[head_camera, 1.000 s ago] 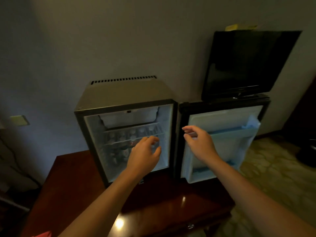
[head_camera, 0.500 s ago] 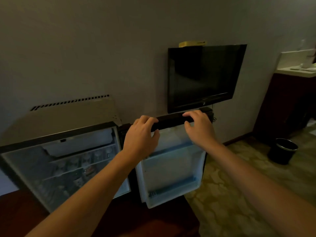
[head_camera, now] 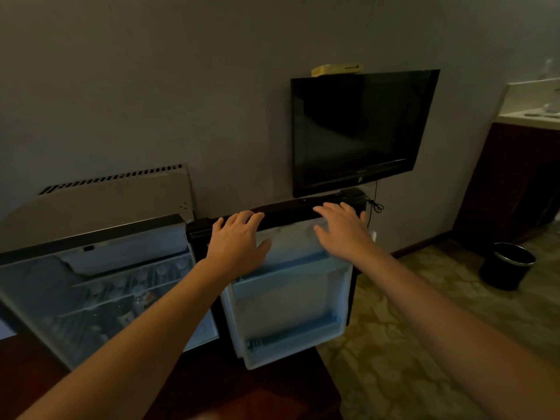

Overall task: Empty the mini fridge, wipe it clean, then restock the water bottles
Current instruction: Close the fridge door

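Standing open in the head view, the mini fridge point(head_camera: 100, 225) sits on a dark wooden worktop point(head_camera: 27, 377) to the left of both hands, with a grey vented top and a pale, dim interior. On its wire shelves, below and left of the left hand point(head_camera: 235, 244), are water bottles point(head_camera: 133, 294), seen cap-first and too blurred to count. The fridge door point(head_camera: 291, 301) is swung wide to the right and hangs directly under both hands; its white inner lining carries a shelf rail in the middle and another near the bottom, and its top edge is a black strip.

Above the right hand point(head_camera: 341, 230) a dark television point(head_camera: 357, 128) is mounted on a grey wall, with a yellowish object point(head_camera: 336, 69) lying on top of it. Further right of that hand are a patterned carpet point(head_camera: 424, 344), a black waste bin point(head_camera: 507, 265) and a dark cabinet point(head_camera: 515, 183) with a pale top.

Both arms reach forward. The left hand lies spread on the door's top edge, fingers point(head_camera: 245, 216) straight over the black strip, thumb out to the right. The right hand rests flat on the same edge nearer the door's free end, fingers extended. Neither hand grasps anything.
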`<action>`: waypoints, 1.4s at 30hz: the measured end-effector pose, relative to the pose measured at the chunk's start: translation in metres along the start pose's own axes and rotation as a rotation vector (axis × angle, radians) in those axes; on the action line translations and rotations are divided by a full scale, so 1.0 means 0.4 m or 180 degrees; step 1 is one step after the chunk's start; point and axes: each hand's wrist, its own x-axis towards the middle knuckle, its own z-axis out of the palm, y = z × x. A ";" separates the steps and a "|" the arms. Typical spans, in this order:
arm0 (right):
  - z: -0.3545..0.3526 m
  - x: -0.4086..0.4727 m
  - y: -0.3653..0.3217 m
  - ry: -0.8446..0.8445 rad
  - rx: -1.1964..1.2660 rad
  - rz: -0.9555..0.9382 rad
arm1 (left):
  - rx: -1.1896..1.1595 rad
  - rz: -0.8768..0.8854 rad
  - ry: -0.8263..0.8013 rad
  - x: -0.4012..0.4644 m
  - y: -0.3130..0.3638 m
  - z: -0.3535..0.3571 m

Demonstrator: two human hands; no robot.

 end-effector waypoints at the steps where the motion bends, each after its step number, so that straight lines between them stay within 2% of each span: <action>1: -0.007 -0.005 -0.004 0.0067 -0.0044 -0.0020 | -0.0012 -0.0015 0.0016 -0.002 0.002 -0.001; 5: -0.049 -0.036 -0.030 0.0307 -0.0408 -0.0041 | -0.0025 -0.0027 0.0148 -0.022 0.010 0.001; 8: -0.094 -0.065 -0.043 0.0356 -0.0243 -0.0224 | -0.0081 -0.0007 0.0219 -0.041 0.010 0.003; 13: -0.161 -0.105 -0.066 0.0257 0.0186 -0.0323 | -0.0420 0.0027 0.0376 -0.085 -0.002 0.001; 19: -0.186 -0.133 -0.134 -0.0140 0.0340 -0.0506 | -0.0662 0.0039 0.0452 -0.160 -0.027 -0.020; 29: -0.089 -0.141 -0.327 -0.0457 0.0529 -0.0976 | -0.0973 0.0228 0.0255 -0.357 -0.112 -0.125; 39: 0.059 -0.115 -0.578 -0.0527 0.0544 -0.1919 | -0.0765 -0.0170 -0.0292 -0.554 -0.271 -0.261; 42: 0.107 -0.113 -0.646 -0.0513 0.0459 -0.2123 | -0.0611 -0.0348 -0.0302 -0.600 -0.335 -0.281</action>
